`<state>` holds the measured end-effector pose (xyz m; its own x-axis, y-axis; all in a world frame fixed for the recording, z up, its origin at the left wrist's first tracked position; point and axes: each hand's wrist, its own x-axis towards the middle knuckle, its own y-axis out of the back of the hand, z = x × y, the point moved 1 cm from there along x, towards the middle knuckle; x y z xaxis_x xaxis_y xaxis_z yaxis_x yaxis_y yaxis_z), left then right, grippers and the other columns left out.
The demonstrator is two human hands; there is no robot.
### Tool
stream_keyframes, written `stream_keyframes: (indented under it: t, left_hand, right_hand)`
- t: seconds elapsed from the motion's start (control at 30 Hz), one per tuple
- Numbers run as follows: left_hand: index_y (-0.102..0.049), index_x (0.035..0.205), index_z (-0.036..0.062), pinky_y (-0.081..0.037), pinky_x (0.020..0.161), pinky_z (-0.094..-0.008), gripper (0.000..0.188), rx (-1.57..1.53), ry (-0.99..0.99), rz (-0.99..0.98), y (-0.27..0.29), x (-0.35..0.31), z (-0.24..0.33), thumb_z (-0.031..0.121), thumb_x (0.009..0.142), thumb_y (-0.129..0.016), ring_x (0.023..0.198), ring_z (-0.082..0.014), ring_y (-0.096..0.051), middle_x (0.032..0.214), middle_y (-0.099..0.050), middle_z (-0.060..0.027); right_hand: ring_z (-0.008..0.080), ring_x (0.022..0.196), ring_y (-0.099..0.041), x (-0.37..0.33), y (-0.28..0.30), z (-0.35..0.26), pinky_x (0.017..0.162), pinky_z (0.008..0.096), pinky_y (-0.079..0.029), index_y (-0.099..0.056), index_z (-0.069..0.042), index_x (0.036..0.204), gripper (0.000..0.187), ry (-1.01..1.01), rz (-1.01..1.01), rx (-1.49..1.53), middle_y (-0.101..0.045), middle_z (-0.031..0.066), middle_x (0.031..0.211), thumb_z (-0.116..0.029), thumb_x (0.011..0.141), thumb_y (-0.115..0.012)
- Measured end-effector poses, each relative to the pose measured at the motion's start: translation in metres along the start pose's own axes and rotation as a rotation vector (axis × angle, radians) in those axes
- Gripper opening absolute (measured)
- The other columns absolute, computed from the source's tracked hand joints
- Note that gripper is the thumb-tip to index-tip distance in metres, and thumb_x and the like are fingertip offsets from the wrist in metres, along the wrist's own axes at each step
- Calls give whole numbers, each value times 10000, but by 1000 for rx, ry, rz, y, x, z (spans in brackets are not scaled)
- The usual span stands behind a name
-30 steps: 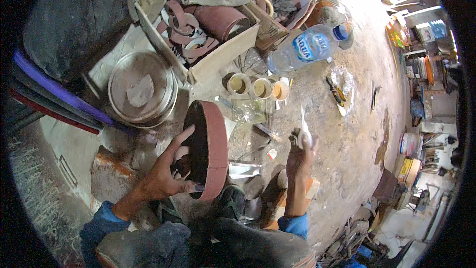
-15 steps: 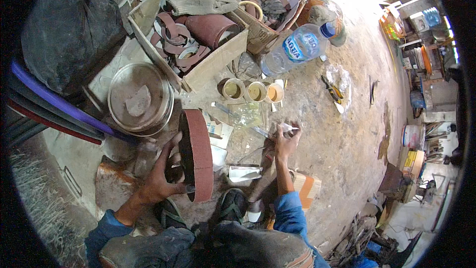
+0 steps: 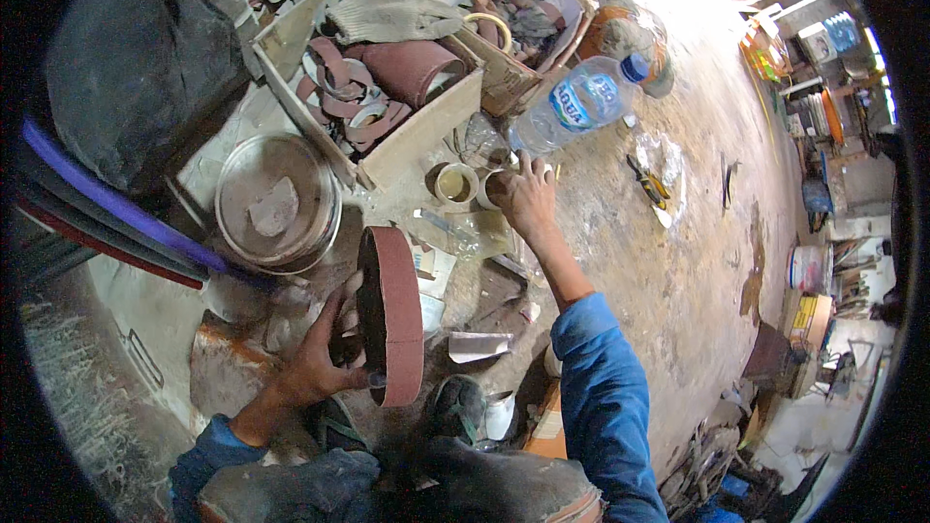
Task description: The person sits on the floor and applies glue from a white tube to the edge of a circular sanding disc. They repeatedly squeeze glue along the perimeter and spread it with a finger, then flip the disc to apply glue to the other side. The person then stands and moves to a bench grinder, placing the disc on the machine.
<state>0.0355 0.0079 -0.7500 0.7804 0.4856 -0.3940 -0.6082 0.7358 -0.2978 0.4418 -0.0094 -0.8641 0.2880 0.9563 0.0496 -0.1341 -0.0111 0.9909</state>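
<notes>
My left hand point(image 3: 325, 353) grips a reddish-brown sanding belt point(image 3: 402, 320), a wide loop stood on edge above my feet. Its thumb lies at the belt's lower edge and its other fingers are partly hidden. My right hand point(image 3: 528, 201) is stretched forward over a row of small cups, fingers apart and pointing down. A cup point(image 3: 453, 184) with yellowish contents shows at the left of the row. The middle cup point(image 3: 487, 190) is partly covered by my fingers, and the right-hand one is hidden. Whether my fingertips touch a cup I cannot tell.
Behind the cups lies a large water bottle point(image 3: 572, 108). Boxes of abrasive scraps point(image 3: 426, 140) stand at the back, a glove on one. A round lidded tin point(image 3: 276, 203) is at the left. Pliers point(image 3: 651, 184) lie to the right. A folded white piece point(image 3: 480, 346) lies before my feet.
My right hand has moved forward from near the floor to the cups. The small white thing it held now lies on the floor. The belt in my left hand has shifted slightly down.
</notes>
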Motion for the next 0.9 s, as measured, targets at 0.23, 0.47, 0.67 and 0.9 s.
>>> stream_keyframes:
  t: [0.23,0.47,0.67,0.9]
  left_hand:
    - [-146,1617,153,-437,932,-299,1294,63,53,64,-3,-6,16,435,643,-950,1177,-161,-460,1476,-392,-60]
    - [-163,1609,141,-411,1035,-357,1263,58,102,-6,-4,-2,15,474,661,-928,1279,-213,-438,1514,-367,-98]
    - [-164,1606,148,-401,1084,-387,1225,96,173,17,-6,-2,21,392,679,-927,1346,-261,-413,1522,-363,-119]
    - [-139,1606,206,-482,931,-330,1129,-13,138,-48,-16,3,28,193,746,-871,1285,-244,-453,1457,-420,-115]
  right_hand:
    - [345,1249,-452,9,-14,9,952,464,-413,-773,-111,950,283,17,7,53,-496,119,1448,-241,699,-770]
    - [349,1239,-474,2,-30,12,941,467,-412,-778,-133,966,272,9,8,78,-511,136,1443,-204,706,-745]
    - [383,1278,-462,-6,15,0,1034,483,-400,-730,-61,1069,281,18,150,286,-516,174,1427,-134,799,-706]
    - [431,1375,-428,-103,183,-75,1154,485,-314,-668,6,968,148,-166,157,1093,-493,235,1440,-96,862,-683]
